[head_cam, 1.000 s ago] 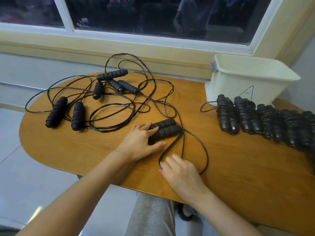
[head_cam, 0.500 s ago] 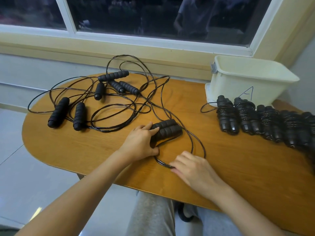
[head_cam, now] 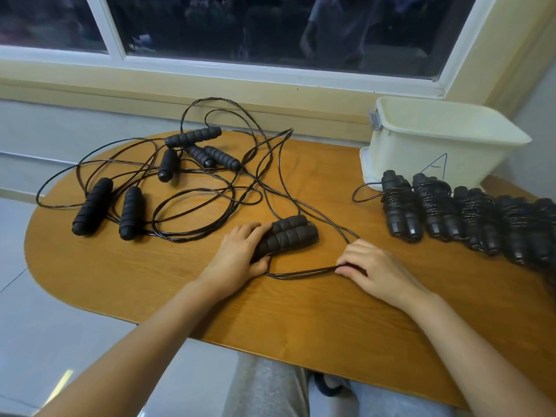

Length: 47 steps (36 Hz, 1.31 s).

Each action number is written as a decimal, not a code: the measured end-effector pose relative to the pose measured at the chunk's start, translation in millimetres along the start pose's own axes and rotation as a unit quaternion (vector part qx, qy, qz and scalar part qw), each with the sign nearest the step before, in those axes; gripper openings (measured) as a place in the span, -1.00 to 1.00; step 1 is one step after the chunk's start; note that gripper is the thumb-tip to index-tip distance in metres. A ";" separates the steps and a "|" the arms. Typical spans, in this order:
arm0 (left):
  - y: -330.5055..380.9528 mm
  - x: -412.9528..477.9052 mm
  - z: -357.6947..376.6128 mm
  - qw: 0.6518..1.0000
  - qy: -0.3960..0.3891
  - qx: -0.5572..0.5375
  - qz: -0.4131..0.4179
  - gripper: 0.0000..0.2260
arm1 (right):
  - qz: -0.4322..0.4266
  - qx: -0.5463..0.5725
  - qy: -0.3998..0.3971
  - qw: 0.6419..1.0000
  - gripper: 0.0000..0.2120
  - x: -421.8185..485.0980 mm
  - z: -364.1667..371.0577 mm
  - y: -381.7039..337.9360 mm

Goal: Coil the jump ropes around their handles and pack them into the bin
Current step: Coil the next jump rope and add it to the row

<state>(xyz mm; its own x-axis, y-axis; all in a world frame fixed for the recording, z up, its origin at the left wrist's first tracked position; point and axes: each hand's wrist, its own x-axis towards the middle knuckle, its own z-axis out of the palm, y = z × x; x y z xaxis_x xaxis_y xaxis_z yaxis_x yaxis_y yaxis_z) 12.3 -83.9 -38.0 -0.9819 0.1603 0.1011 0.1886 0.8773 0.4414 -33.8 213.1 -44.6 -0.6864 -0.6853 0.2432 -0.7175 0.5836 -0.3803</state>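
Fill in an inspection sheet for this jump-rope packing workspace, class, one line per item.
Surface: oval wooden table, in use.
Job's things: cream plastic bin back right; row of coiled black jump ropes before it; tangled loose black jump ropes left.
Clutter: nothing seen.
Hands: left hand grips pair of black foam handles; right hand pinches their thin black cord.
Cables: nothing seen besides rope cords.
Surroundings: dark window behind; pale tiled floor.

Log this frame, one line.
coil: not started | left hand: grips paired handles | right hand: pinches rope loop | coiled ropes: beside bin
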 end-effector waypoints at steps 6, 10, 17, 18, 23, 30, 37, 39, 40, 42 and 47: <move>-7.2 1.7 4.4 0.996 -0.017 0.076 0.052 -0.38 | -0.005 0.004 -0.008 1.000 -0.77 2.0 -1.5 0.0; -9.7 3.2 2.2 0.990 -0.012 0.097 0.104 -0.39 | -0.006 0.009 -0.018 1.000 -0.81 3.6 -4.2 1.1; -8.7 8.5 -25.6 0.972 0.079 0.132 0.175 -0.39 | 0.015 0.016 -0.014 1.000 -0.67 4.5 -12.8 20.2; -7.0 9.2 -30.5 0.968 0.090 0.138 0.189 -0.39 | 0.018 0.015 -0.014 1.000 -0.67 6.3 -14.6 21.2; 2.1 4.8 -50.8 0.951 0.106 0.158 0.245 -0.42 | 0.083 0.063 -0.010 0.995 -0.84 21.1 -28.6 21.9; 25.9 -9.0 -63.9 0.896 0.105 0.225 0.367 -0.42 | 0.182 0.137 -0.009 0.974 -0.80 59.5 -63.4 4.1; 43.1 -10.6 -50.5 0.881 0.070 0.352 0.309 -0.33 | 0.217 0.213 0.046 0.952 -0.81 87.9 -88.9 -29.5; 39.8 -7.3 -44.6 0.902 0.063 0.349 0.244 -0.31 | 0.207 0.254 0.045 0.944 -0.82 85.1 -94.8 -48.5; 38.9 -5.0 -42.6 0.910 0.061 0.349 0.215 -0.30 | 0.202 0.267 0.038 0.942 -0.82 82.6 -95.5 -59.0; 39.5 -0.3 -39.2 0.920 0.053 0.349 0.172 -0.29 | 0.186 0.260 0.026 0.947 -0.81 75.9 -90.6 -79.3; 44.1 7.5 -31.6 0.937 0.071 0.326 0.103 -0.28 | 0.147 0.181 0.038 0.972 -0.75 47.4 -53.0 -116.2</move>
<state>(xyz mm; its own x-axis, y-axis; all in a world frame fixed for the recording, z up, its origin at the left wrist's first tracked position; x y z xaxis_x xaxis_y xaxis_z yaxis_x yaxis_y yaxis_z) 13.8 -58.2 10.4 -0.9045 0.3361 0.2625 0.2780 0.9315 -0.2346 10.7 135.9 58.5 -0.8722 -0.4695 0.1372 -0.4100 0.5487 -0.7286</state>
